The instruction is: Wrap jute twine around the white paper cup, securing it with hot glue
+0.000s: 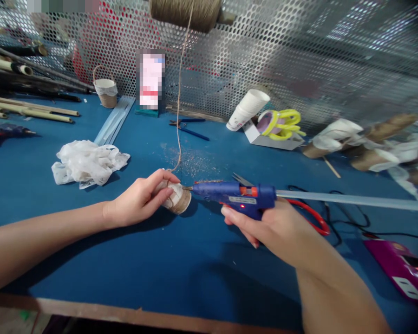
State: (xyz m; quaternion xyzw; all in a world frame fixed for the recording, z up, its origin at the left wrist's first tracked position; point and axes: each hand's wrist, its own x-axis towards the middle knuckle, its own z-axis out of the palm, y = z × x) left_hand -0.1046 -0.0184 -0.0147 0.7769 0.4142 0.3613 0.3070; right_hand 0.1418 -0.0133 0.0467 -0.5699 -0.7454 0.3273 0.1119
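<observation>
My left hand (142, 197) grips a small paper cup (176, 197) lying tilted on the blue table, its lower part wrapped in twine. From the cup a strand of twine (179, 116) runs up to a large spool (186, 11) at the top of the view. In my right hand (264, 225) is a blue hot glue gun (233, 192), its red light on and a long glue stick (351, 199) sticking out the back. The nozzle points left and is right by the cup's side; whether it touches cannot be made out.
White lace (88, 162) lies bunched at left beside glue sticks (116, 120). A finished-looking basket cup (106, 90), a phone (150, 81), pliers (190, 127), stacked paper cups (249, 109) and a box with yellow-handled scissors (275, 132) stand behind. Scissors' red handle (313, 215), cords and a purple power strip (397, 266) sit right.
</observation>
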